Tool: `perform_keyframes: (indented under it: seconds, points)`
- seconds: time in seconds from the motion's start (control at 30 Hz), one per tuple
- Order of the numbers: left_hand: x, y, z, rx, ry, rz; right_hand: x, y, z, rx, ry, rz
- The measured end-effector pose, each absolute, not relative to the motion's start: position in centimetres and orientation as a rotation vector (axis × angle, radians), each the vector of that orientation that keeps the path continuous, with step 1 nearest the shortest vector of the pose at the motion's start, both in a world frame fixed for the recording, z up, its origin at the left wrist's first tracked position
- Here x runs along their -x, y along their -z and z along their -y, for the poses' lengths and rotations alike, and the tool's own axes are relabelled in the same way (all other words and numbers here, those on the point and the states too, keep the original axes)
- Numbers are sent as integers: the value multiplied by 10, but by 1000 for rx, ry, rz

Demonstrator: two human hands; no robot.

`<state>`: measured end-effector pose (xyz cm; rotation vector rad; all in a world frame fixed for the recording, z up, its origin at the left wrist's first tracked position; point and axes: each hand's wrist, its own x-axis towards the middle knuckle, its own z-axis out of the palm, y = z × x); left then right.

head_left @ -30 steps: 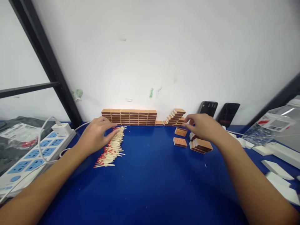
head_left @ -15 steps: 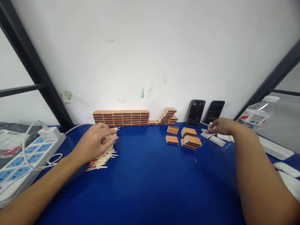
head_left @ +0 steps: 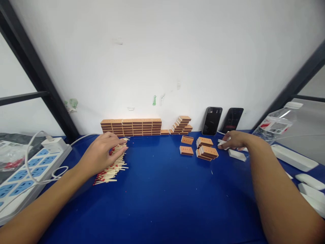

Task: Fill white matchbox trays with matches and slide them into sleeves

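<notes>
My left hand (head_left: 103, 151) rests over a heap of matches (head_left: 111, 173) with red heads, its thumb and fingers apart. At the right, my right hand (head_left: 235, 139) has its fingers bent round a small white tray (head_left: 222, 142) among other white pieces. One more white tray (head_left: 237, 155) lies just in front of that hand. Several orange matchboxes (head_left: 207, 152) are piled left of it, with a flat matchbox (head_left: 186, 150) beside them. Against the wall stand a long stacked row of matchboxes (head_left: 131, 127) and a stepped stack (head_left: 181, 124).
Two dark phones (head_left: 212, 121) (head_left: 232, 120) lean on the wall. A plastic bottle (head_left: 276, 123) and white cases (head_left: 294, 157) are at the right. A power strip (head_left: 33, 169) with white cables lies at the left, beside a dark bag (head_left: 12, 149).
My right hand has moved slightly down and left, and its fingers have closed round a white tray. The white pieces near it have shifted. My left hand is almost unchanged.
</notes>
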<state>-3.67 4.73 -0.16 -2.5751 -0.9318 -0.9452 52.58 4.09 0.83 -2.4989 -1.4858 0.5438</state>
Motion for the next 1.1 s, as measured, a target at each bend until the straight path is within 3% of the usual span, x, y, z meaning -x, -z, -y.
perform_keyframes:
  seconds: [0.1, 0.27, 0.43, 0.57, 1.1]
  points:
    - [37, 1, -47, 2574, 939, 941, -522, -24, -35, 2478, -482, 1523]
    - [38, -1, -47, 2545, 927, 944, -473, -61, -20, 2219, 90, 1646]
    - [41, -4, -48, 2534, 934, 955, -355, -54, -3, 1540, -355, 2050]
    - [42, 0, -50, 2547, 901, 940, -292, -16, -3, 1408, -688, 2313]
    - [36, 5, -48, 2598, 876, 969, -293, 27, -23, 1298, -548, 2381]
